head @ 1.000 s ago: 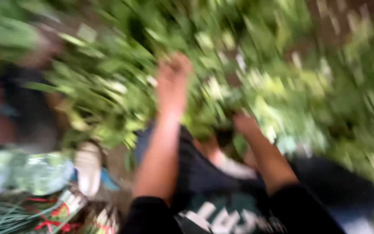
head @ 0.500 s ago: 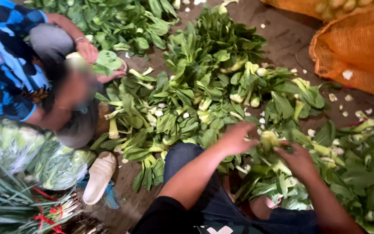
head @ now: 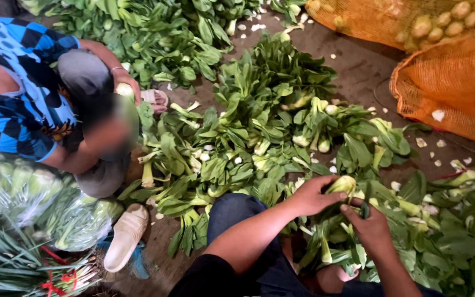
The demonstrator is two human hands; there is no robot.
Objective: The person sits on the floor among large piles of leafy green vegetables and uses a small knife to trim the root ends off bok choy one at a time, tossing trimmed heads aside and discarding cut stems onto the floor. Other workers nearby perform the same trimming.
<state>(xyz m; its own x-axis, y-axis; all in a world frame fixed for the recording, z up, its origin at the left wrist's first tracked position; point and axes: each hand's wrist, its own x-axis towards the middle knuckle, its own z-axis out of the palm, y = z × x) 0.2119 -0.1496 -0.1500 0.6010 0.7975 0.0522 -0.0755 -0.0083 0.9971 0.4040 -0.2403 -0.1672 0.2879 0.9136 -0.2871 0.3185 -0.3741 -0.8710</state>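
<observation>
One broad heap of bok choy [head: 259, 143] covers the floor, two orange mesh sacks [head: 446, 93] at its far edge (bare ground between). Left hand [head: 311, 195] grips one bok choy head [head: 343, 186]; right hand [head: 370, 228] pinches beside it.

Greens [head: 259, 137] crowd floor; bare strip [head: 358, 66] beyond.

Left hand [head: 313, 195] and right hand [head: 370, 226] gripping one bok choy [head: 343, 185] over heaped greens [head: 259, 126]; orange mesh sacks [head: 446, 93] nearby.
</observation>
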